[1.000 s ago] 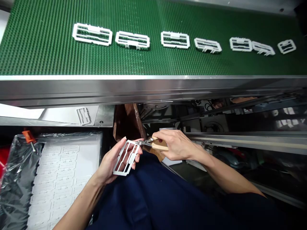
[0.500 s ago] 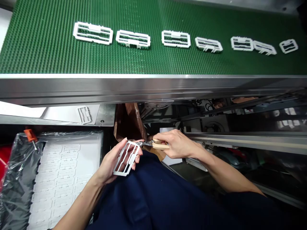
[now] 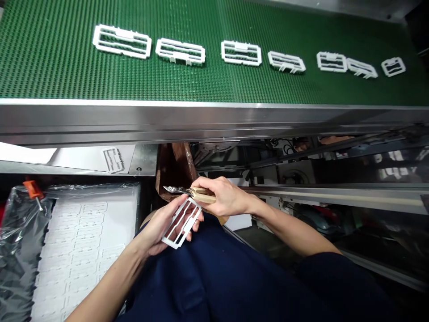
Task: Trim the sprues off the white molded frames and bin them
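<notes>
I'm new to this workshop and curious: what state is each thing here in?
Left hand, cradling the white plastic frame
Right hand, gripping the wood-handled knife
Knife blade, bare, apart from the frame
Green conveyor belt, carrying seven white frames in a row

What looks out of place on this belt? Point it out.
The fifth white plastic frame and the sixth on the green belt sit bunched almost end to end, the sixth tilted, while the frames further left lie more widely spaced.

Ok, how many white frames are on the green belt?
7, in one row along the belt, from the leftmost frame to the rightmost frame; more may lie out of view.
</notes>
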Motion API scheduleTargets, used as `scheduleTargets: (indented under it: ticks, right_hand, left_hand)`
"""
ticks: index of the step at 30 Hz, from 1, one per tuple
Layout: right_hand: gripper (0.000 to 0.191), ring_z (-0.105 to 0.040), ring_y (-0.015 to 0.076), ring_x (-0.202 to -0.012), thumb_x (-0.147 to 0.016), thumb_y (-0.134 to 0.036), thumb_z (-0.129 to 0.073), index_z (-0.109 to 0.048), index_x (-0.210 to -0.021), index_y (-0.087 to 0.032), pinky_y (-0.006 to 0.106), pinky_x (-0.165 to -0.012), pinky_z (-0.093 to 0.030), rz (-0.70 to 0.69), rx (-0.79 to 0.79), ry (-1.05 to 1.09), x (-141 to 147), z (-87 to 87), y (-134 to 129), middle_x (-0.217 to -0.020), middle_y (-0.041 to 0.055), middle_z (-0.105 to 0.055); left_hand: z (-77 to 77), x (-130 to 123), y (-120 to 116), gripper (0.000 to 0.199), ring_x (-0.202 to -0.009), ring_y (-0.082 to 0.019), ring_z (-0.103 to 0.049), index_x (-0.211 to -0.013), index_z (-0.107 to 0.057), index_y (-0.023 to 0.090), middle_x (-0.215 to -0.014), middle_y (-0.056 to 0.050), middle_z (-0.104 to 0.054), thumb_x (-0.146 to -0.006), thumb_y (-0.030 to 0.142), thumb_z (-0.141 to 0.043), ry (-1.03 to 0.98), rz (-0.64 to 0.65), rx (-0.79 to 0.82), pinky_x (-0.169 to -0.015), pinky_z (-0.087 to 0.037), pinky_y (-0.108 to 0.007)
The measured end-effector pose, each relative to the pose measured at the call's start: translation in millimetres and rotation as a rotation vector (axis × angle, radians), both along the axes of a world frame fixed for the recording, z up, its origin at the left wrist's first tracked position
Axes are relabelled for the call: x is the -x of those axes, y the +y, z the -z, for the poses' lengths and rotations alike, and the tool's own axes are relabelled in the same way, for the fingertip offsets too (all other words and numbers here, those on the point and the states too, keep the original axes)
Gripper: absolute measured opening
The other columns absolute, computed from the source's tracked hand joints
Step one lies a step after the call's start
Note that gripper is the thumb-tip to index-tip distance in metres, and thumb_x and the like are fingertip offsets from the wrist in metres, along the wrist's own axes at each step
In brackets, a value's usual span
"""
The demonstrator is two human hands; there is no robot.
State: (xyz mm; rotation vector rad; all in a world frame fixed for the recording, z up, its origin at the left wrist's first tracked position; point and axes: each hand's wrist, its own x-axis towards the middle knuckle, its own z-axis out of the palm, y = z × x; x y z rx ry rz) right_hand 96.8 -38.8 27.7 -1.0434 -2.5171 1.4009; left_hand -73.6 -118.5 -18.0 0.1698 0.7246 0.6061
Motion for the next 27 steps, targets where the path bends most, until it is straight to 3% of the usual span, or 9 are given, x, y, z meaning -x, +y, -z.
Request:
scheduleTargets:
  ticks: [9, 27]
  right_hand:
    - [0.032, -0.056, 0.0096, -0.066, -0.068, -0.014, -0.059, -0.052, -0.099, -0.02, 0.018, -0.059, -0.034, -0.088, -0.006, -0.047, 0.4, -1.1, 4.6, -0.078, -0.0042, -0.062]
    - [0.035, -0.056, 0.0102, -0.064, -0.068, -0.015, -0.058, -0.05, -0.101, -0.021, 0.018, -0.055, -0.032, -0.131, -0.06, -0.091, 1.7, 3.7, -1.9, -0.08, -0.0037, -0.062]
  left_hand:
    - [2.7, -0.9, 1.5, 0.041, -0.065, -0.019, -0.057, -0.086, -0.064, 0.007, -0.081, -0.014, -0.063, -0.09, 0.037, -0.038, 0.049, 0.041, 0.009, -0.048, -0.051, -0.024]
    - [10.6, -0.8, -2.3, 0.036, -0.063, -0.02, -0.059, -0.093, -0.063, 0.007, -0.083, -0.016, -0.064, -0.089, 0.031, -0.037, 0.048, 0.035, 0.025, -0.046, -0.051, -0.026]
